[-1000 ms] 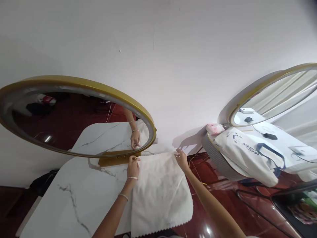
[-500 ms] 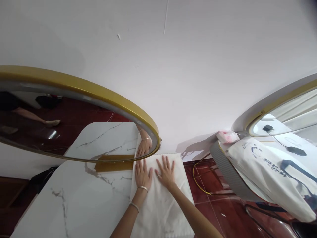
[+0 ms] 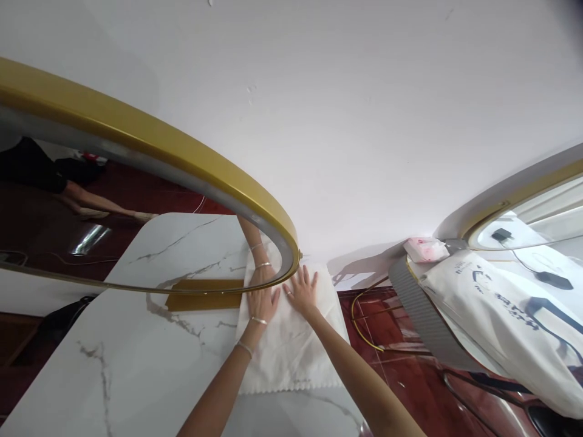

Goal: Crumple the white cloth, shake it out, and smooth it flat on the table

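both hands [image 3: 282, 297] on cloth [image 3: 291, 346] (flat)

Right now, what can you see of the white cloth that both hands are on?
The white cloth is a plain, soft-looking fabric sheet with a zigzag-cut near edge. It lies spread flat, lightly creased, on the white marble-look table, at its right side, with its far end running up to the wall under the gold mirror rim. The left hand and right hand rest palm down on its far part, fingers spread. The mirror reflects that far end.
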`<state>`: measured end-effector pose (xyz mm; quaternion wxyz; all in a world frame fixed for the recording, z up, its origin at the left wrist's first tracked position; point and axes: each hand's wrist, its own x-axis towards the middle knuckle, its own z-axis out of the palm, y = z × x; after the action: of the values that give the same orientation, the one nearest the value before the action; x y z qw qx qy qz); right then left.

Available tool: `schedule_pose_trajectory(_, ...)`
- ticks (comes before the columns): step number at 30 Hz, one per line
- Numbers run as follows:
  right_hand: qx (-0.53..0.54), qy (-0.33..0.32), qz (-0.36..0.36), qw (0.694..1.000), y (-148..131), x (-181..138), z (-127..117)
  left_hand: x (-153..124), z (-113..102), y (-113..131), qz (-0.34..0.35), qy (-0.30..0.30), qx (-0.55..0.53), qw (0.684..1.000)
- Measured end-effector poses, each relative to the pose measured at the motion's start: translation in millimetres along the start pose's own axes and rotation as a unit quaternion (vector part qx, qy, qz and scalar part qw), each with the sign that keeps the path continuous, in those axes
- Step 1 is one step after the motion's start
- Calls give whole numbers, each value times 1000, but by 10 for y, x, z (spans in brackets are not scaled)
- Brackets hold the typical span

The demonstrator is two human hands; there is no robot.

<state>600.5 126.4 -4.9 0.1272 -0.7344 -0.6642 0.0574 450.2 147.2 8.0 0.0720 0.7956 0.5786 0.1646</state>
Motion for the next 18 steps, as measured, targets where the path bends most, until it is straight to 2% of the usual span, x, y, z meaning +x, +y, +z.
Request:
schedule_pose_trajectory(3,-5,21,-40,999,16,-454,21,-516,-15,-11,16,63,4,998)
schedule_pose_trajectory(5,-2,31,-63,998,36,-804,35,-812,0,-32,24,84,6,996)
schedule_pose_trajectory(8,-4,49,-48,998,104,-1149,46,-1020,45,-52,27,93,-4,995)
schedule_pose_trajectory(11,-23,67,27,997,234,-1092,37,-923,86,-15,30,84,-8,996)
schedule_pose_trajectory(14,-45,50,65,996,382,-721,-11,-620,106,77,31,55,18,998)
schedule_pose_trajectory(18,-59,-9,86,995,483,-173,-153,-73,107,190,14,-27,62,998)
